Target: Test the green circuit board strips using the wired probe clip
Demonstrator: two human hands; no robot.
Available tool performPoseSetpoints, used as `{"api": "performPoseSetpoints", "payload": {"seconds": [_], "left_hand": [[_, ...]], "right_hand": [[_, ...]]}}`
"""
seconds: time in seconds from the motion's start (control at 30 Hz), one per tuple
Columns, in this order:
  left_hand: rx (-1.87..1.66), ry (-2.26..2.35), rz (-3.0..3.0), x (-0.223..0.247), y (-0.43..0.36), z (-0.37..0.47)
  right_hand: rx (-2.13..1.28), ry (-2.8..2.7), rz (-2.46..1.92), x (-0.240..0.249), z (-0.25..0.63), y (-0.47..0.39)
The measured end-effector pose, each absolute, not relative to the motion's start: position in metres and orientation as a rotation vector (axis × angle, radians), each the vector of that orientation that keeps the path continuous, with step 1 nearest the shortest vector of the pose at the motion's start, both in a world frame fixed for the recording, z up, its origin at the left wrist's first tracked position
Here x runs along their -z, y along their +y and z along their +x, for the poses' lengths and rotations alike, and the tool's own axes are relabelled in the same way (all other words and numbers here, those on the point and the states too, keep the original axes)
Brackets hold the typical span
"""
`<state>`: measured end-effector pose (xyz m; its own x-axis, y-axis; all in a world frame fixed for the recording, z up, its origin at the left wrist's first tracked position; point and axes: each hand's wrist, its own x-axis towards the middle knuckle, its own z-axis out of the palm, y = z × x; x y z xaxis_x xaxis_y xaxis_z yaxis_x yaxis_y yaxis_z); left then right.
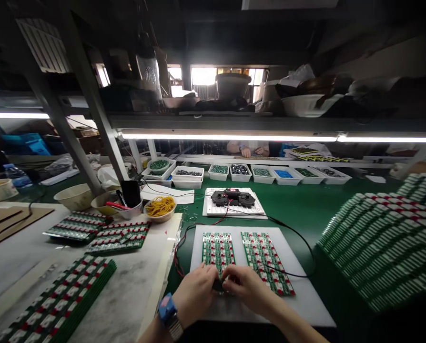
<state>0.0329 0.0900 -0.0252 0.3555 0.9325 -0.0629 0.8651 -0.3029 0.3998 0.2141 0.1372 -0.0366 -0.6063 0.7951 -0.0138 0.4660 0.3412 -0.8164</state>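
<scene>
At lower centre of frame, the left board panel extends up-frame lengthwise from my left hand and right hand, both grips curled nearly closed at its near end, hold on the small dark piece between them unconfirmed

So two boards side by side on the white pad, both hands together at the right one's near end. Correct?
No, the left board: the head view shows the left hand and right hand together at its near end. The rest stands.
</scene>
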Motion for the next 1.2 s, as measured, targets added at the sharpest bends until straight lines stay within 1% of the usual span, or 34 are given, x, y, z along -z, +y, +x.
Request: {"api": "performPoseSetpoints", "payload": {"seconds": [0.1,0.23,0.4,0.67,1.03,1.2], "left_hand": [[-0.406,1.534,2.217,0.021,0.085,0.023],[-0.612,1.612,2.127,0.024,0.074,0.008],[-0.702,1.622,2.049,0.037,0.067,-0.001],[-0.725,1.608,2.034,0.044,0.066,0.000],[-0.572,1.598,2.109,0.051,0.074,-0.005],[-0.544,1.598,2.144,0.051,0.074,-0.005]], "right_hand": [[-1.160,-2.151,-1.106,0.032,0.207,0.130],[-1.225,-2.110,-1.105,0.030,0.196,0.123],[-1.104,-2.178,-1.150,0.039,0.188,0.119],[-0.987,-2.296,-1.230,0.039,0.187,0.116],[-0.833,-2.435,-1.385,0.046,0.177,0.122],[-0.865,-2.411,-1.394,0.048,0.176,0.122]]}}
